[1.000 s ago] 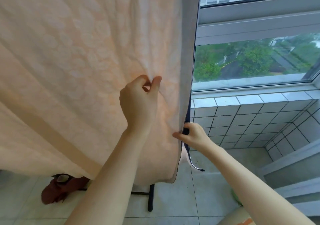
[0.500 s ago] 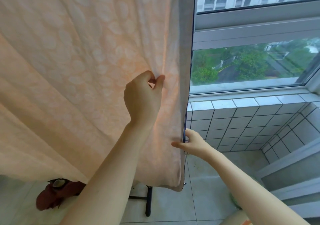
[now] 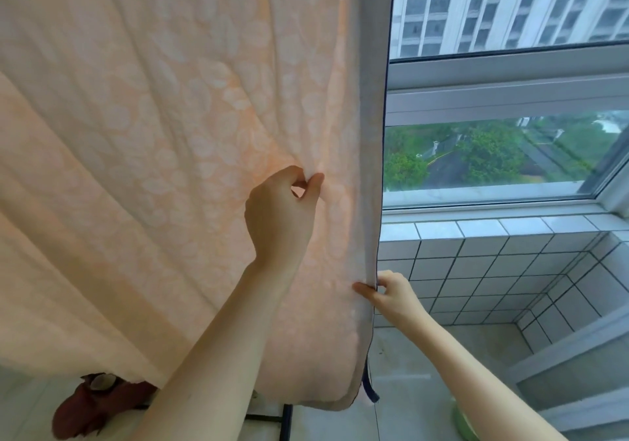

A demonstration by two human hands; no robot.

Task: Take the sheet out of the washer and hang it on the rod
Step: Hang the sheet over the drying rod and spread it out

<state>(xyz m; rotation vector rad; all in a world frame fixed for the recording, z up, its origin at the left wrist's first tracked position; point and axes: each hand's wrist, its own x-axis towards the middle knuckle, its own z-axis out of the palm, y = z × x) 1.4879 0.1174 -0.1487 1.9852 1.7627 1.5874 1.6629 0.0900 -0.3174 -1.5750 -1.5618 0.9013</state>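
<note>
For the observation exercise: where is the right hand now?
In the head view, right of centre: the right hand pinches the sheet by its edge, below the left hand, near the tiled wall.

A single wide-angle view comes from the person's head, facing forward and somewhat down; it sits very near the pale peach, leaf-patterned cloth sheet (image 3: 153, 134), which fills the left and centre of the view; the left hand (image 3: 279, 216) shows straight ahead and the right hand (image 3: 394, 296) lower and to the right, both reaching in from the bottom edge; the white-framed glass window (image 3: 510, 100) and the grey tiled floor (image 3: 408, 406) lie farther off, at right and below.
</note>
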